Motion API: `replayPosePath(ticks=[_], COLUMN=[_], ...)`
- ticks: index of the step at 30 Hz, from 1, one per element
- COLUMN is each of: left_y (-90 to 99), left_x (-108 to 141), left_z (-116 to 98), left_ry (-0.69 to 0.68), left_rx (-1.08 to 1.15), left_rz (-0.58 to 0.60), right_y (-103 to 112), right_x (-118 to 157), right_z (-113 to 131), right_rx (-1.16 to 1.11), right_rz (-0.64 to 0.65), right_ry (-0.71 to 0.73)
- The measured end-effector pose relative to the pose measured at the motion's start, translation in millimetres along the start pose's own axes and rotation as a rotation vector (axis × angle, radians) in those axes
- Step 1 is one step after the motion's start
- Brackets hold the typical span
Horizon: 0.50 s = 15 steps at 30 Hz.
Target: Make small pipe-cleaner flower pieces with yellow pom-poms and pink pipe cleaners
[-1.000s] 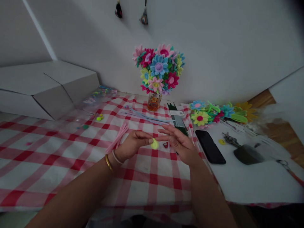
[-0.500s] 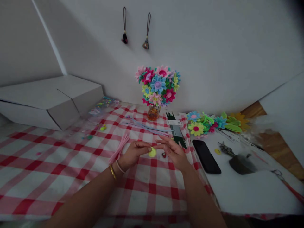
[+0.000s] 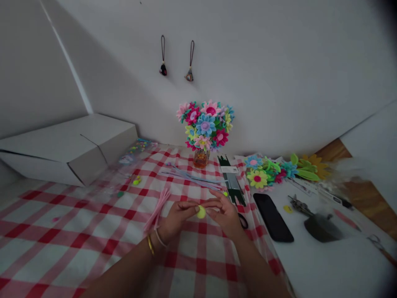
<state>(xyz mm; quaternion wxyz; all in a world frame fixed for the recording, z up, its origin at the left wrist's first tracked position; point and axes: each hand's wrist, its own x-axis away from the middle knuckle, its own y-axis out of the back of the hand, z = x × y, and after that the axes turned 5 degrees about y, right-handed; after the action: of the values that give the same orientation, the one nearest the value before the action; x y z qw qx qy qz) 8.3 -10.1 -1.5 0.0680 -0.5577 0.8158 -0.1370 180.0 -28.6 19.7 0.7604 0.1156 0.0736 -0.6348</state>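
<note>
A small round yellow disc (image 3: pixel 201 212) is pinched at its left edge between the thumb and fingers of my left hand (image 3: pixel 176 217). My right hand (image 3: pixel 223 213) meets its right edge, thumb and fingertips closed on it. Left of my left hand lies a bundle of pink stems (image 3: pixel 158 207) on the red-and-white checked cloth (image 3: pixel 182 252). Beyond both hands are thin pale blue and lilac stems (image 3: pixel 192 176). Dark green stems with a paper band (image 3: pixel 229 169) lie behind my right hand, and a dark scissor handle (image 3: pixel 243 221) shows beside its wrist.
A vase (image 3: pixel 201 159) of colourful fuzzy flowers stands near the wall. At the left is a large white box (image 3: pixel 68 145) beside a plastic bag. A black phone (image 3: pixel 273 217), loose flowers (image 3: pixel 257 178) and a glue gun (image 3: pixel 322 227) lie at the right.
My right hand has come in to the yellow disc, its thumb and fingers closing on the edge. The view has tilted up, so the scene sits lower.
</note>
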Motion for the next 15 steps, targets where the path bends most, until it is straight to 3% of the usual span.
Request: replayPosePath(ticks=[5,15], left_y=[-5.0,-3.7], left_x=[1,-2], left_z=[0,10], left_ry=[-0.092,-0.157], left_rx=[-0.097,-0.214], left_rz=[-0.021,-0.076], right_y=[-2,-4], right_x=[0,-1], right_z=[-3,-3], right_rx=[0.022,0.064], right_rz=[-0.059,-0.101], right_ry=[-0.064,-0.059])
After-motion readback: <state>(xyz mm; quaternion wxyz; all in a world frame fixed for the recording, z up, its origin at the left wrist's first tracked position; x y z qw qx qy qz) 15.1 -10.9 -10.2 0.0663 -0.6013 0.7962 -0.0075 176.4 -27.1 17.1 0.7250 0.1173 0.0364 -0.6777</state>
